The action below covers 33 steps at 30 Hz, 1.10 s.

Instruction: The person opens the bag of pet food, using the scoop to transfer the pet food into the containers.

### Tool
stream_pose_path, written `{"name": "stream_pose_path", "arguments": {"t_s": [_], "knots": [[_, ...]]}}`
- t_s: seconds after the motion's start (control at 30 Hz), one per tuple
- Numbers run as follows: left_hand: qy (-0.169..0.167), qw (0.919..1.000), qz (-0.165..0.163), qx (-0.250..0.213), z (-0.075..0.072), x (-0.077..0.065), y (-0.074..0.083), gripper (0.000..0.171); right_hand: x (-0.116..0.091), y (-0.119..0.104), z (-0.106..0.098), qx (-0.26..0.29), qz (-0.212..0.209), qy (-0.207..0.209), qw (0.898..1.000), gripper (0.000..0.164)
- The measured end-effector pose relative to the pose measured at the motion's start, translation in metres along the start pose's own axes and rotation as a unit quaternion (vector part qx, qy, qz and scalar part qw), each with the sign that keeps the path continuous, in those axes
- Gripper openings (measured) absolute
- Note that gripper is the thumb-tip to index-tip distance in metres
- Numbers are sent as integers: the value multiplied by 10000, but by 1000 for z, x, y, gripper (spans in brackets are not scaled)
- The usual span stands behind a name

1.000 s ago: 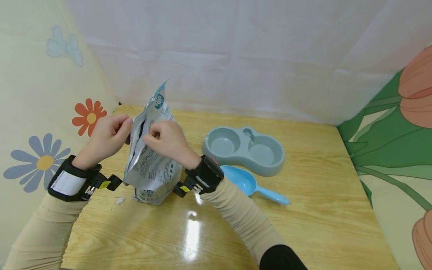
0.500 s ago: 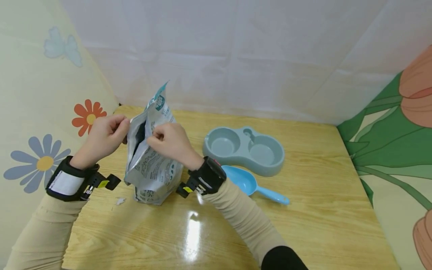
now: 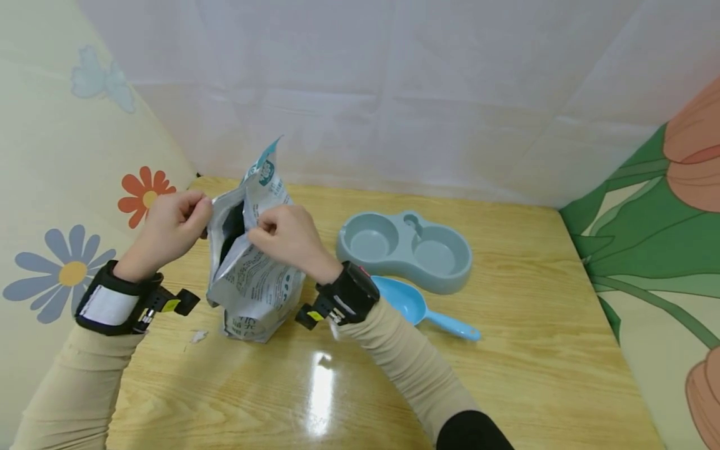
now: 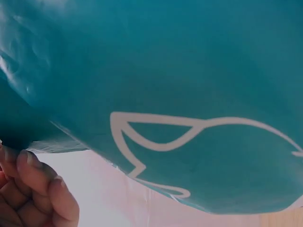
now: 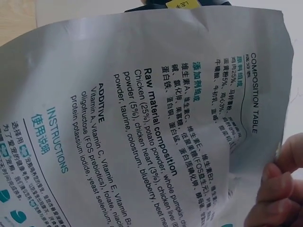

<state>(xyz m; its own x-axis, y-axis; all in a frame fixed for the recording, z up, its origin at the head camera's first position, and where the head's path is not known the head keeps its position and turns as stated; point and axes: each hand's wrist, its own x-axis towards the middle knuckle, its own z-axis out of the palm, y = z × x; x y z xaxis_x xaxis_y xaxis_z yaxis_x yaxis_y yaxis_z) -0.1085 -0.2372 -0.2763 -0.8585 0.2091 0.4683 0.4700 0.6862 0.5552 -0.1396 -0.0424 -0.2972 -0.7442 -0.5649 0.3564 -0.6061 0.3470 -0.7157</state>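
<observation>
A silver and teal pet food bag (image 3: pixel 261 294) stands upright on the table at the left, its mouth parted over a dark inside. My left hand (image 3: pixel 171 226) pinches the left edge of the mouth, and my right hand (image 3: pixel 289 237) pinches the opposite edge. The left wrist view shows the bag's teal face (image 4: pixel 199 75) with a white outline drawing, and curled left fingers (image 4: pixel 45 189) at lower left. In the right wrist view, the printed back panel (image 5: pixel 90 156) lists ingredients, with right fingers (image 5: pixel 274 189) at its edge. The bag's contents are hidden.
A grey-blue double pet bowl (image 3: pixel 405 269) sits right of the bag. In front of it lies a light blue scoop (image 3: pixel 452 325), partly behind my right wrist. A small white scrap (image 3: pixel 199 336) lies near the bag's base. White cloth (image 3: pixel 394 112) hangs behind the table.
The bag's mouth has widened from a narrow slit to a broader gap. My left hand has shifted slightly left and my right hand slightly right, both still pinching the edges.
</observation>
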Motion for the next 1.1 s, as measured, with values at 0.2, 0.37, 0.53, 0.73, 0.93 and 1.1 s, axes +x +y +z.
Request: {"name": "stream_pose_path", "arguments": {"t_s": [0.2, 0.37, 0.53, 0.73, 0.93, 1.1], "knots": [[200, 9995, -166, 164, -8, -3, -6, 30, -4, 1, -2, 160, -73, 82, 9998, 33], [72, 9990, 184, 402, -9, -1, -4, 29, -6, 2, -3, 323, -14, 102, 9994, 32], [-303, 9988, 214, 330, -8, 6, 5, 31, -1, -1, -1, 413, 287, 41, 9987, 33], [-786, 9968, -32, 140, -9, 15, 9, 27, 11, -5, -4, 87, 540, -36, 9985, 38], [-1154, 9920, -163, 494, -11, 26, 11, 26, 27, 1, -9, -282, 620, 2, 9977, 40], [-1159, 9909, 65, 678, -7, 31, 17, 32, 34, 4, -11, -282, 540, -22, 9981, 41]]}}
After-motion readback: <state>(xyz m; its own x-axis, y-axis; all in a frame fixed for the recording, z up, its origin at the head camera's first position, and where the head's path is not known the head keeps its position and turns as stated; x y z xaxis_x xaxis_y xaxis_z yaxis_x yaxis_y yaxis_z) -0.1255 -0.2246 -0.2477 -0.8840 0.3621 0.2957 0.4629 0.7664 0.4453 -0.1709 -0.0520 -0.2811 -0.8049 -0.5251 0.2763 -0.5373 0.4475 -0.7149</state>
